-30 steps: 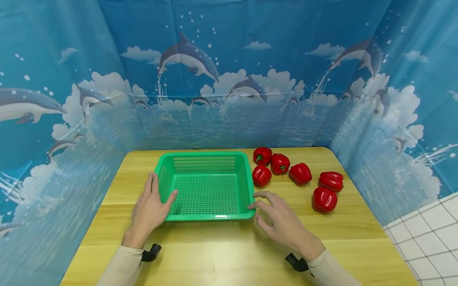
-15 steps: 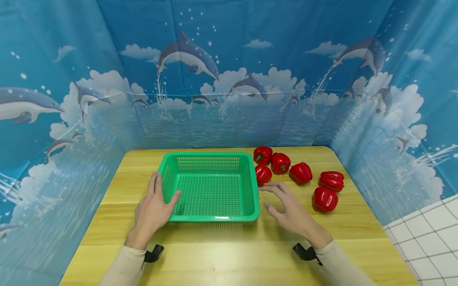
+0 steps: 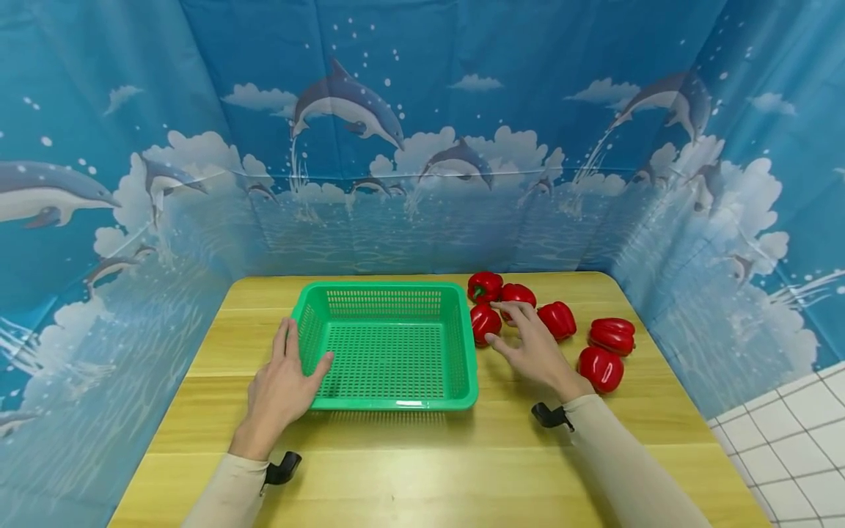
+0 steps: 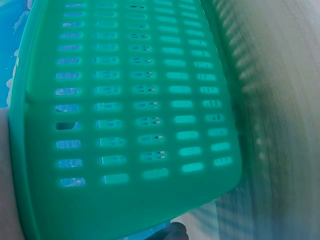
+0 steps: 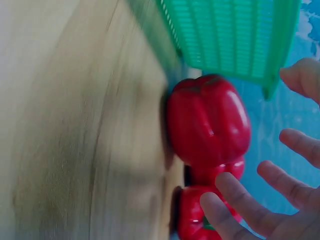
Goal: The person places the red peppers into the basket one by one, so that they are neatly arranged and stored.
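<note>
A green plastic basket [image 3: 383, 403] with slotted walls sits on the table. My left hand [image 3: 280, 385] rests at its left rim, fingers straight along the outside and thumb spread toward the inside. In the left wrist view, the basket's slotted side [image 4: 135, 115] fills most of the picture. To the right of the basket, my right hand [image 3: 533, 348] hovers spread above the nearest red bell pepper [image 3: 485, 327]. Seen from the right wrist, its fingers [image 5: 242, 197] are apart around that pepper [image 5: 207, 120], with nothing held. Its fingertips partly cover a second bell pepper [image 3: 518, 295] behind.
Another bell pepper [image 3: 485, 286] lies at the back beside the basket, and one [image 3: 557, 320] just right of my right hand. Two more bell peppers [image 3: 611, 335] lie together near the table's right edge. A dolphin-print curtain [image 3: 422, 147] hangs behind the wooden table [image 3: 409, 477].
The basket and my left hand have shifted slightly right. My right hand has left the basket's front right corner and moved back and right, over the nearest bell pepper.
</note>
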Motion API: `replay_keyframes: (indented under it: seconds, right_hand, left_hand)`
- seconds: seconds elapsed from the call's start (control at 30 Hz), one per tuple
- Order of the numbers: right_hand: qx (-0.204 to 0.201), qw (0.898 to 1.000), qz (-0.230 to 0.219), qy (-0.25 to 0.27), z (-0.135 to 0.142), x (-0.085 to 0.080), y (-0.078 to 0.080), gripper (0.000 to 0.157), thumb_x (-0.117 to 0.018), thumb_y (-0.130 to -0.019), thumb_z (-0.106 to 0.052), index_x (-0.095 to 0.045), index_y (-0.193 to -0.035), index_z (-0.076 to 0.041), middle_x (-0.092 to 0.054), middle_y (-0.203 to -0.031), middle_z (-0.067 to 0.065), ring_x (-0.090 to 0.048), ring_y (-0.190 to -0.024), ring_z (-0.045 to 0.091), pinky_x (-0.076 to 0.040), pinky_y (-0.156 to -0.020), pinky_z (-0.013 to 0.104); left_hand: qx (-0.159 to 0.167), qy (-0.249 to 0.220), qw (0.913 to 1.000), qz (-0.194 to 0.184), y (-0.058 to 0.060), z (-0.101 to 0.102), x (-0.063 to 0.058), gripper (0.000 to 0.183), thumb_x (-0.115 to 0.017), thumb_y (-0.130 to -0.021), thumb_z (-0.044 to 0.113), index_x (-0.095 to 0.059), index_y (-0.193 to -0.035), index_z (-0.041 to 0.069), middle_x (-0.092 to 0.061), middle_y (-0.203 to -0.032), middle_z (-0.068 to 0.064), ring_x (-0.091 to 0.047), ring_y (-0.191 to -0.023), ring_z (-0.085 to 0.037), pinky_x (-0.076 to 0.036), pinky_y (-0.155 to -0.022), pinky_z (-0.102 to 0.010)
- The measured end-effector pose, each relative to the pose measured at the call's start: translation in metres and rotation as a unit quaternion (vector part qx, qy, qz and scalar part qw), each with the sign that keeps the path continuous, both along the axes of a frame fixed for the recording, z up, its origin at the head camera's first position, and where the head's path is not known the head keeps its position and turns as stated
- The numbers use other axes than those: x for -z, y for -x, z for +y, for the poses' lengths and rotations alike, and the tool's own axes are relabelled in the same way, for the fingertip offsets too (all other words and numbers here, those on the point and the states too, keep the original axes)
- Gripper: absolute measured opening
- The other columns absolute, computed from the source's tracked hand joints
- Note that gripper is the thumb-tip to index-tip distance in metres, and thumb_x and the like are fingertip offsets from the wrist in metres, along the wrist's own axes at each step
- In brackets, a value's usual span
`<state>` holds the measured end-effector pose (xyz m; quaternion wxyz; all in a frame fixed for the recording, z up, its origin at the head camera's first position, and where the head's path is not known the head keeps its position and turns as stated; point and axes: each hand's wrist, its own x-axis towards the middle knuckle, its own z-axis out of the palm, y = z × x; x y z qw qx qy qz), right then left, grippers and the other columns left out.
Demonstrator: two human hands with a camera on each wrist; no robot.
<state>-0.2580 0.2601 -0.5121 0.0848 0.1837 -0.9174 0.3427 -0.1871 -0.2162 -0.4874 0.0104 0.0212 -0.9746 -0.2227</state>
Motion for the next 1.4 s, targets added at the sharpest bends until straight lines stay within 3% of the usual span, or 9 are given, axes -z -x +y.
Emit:
replay_keyframes:
  seconds: [0.3,0.6,0.73,0.93,1.1,1.27,1.4]
  right_hand:
    - [0.011,0.998,-0.055,-0.018,0.001,0.014,0.022,0.076,-0.074,-0.114,-0.056,-0.048,-0.178,-0.024,-0.053,-0.174,0.015,-0.069,-0.143,0.044,-0.063,-0.112,0.066]
    - [0.016,0.996,-0.083,-0.013,-0.001,0.021,0.028,0.083,-0.076,-0.112,-0.057,-0.046,-0.179,-0.018,-0.049,-0.181,0.019,-0.05,-0.165,0.049,-0.044,-0.131,0.077]
    - [0.023,0.995,-0.094,-0.015,0.001,0.024,0.03,0.084,-0.075,-0.113,-0.057,-0.045,-0.179,-0.015,-0.05,-0.181,0.02,-0.052,-0.164,0.049,-0.044,-0.131,0.076]
    - [0.029,0.994,-0.102,-0.006,0.0,0.024,0.032,0.081,-0.074,-0.113,-0.059,-0.052,-0.173,-0.009,-0.059,-0.171,0.023,-0.062,-0.151,0.047,-0.051,-0.126,0.072]
    - [0.032,0.993,-0.11,0.007,-0.001,0.024,0.033,0.076,-0.078,-0.111,-0.056,-0.056,-0.164,-0.006,-0.069,-0.151,0.018,-0.069,-0.127,0.037,-0.06,-0.111,0.058]
    - [0.036,0.992,-0.117,0.019,-0.002,0.025,0.033,0.075,-0.082,-0.109,-0.055,-0.056,-0.16,-0.007,-0.071,-0.135,0.013,-0.064,-0.111,0.03,-0.056,-0.096,0.045]
    - [0.037,0.991,-0.127,0.024,-0.001,0.025,0.033,0.073,-0.084,-0.108,-0.054,-0.055,-0.157,-0.009,-0.069,-0.129,0.014,-0.061,-0.108,0.029,-0.053,-0.091,0.04]
  left_hand:
    - [0.002,0.004,1.0,0.007,0.003,0.0,0.002,0.109,-0.054,-0.118,0.069,0.0,-0.188,0.006,0.0,-0.199,-0.019,-0.044,-0.047,-0.022,-0.035,-0.043,-0.034]
    - [0.0,0.006,1.0,0.004,0.002,-0.001,0.003,0.108,-0.053,-0.118,0.069,0.0,-0.188,0.006,0.0,-0.199,-0.018,-0.044,-0.047,-0.022,-0.035,-0.043,-0.034]
    - [0.0,0.004,0.9999,0.01,0.003,-0.001,0.003,0.107,-0.055,-0.118,0.066,-0.001,-0.188,0.005,0.0,-0.199,-0.018,-0.044,-0.046,-0.022,-0.034,-0.043,-0.034]
    - [0.001,0.004,0.9999,0.014,0.004,-0.001,0.003,0.107,-0.056,-0.118,0.065,-0.001,-0.188,0.005,0.0,-0.199,-0.018,-0.044,-0.046,-0.022,-0.034,-0.042,-0.033]
    - [0.002,0.003,0.9999,0.013,0.002,-0.002,0.003,0.108,-0.053,-0.118,0.068,0.0,-0.188,0.005,-0.001,-0.198,-0.019,-0.044,-0.047,-0.022,-0.034,-0.043,-0.034]
    - [0.0,0.004,0.9999,0.013,0.002,-0.002,0.003,0.108,-0.052,-0.118,0.07,-0.001,-0.188,0.005,-0.001,-0.199,-0.019,-0.043,-0.047,-0.022,-0.034,-0.043,-0.033]
    - [-0.002,0.004,0.9999,0.016,0.003,-0.002,0.004,0.107,-0.054,-0.118,0.067,-0.002,-0.188,0.005,-0.001,-0.199,-0.018,-0.043,-0.047,-0.021,-0.033,-0.043,-0.033]
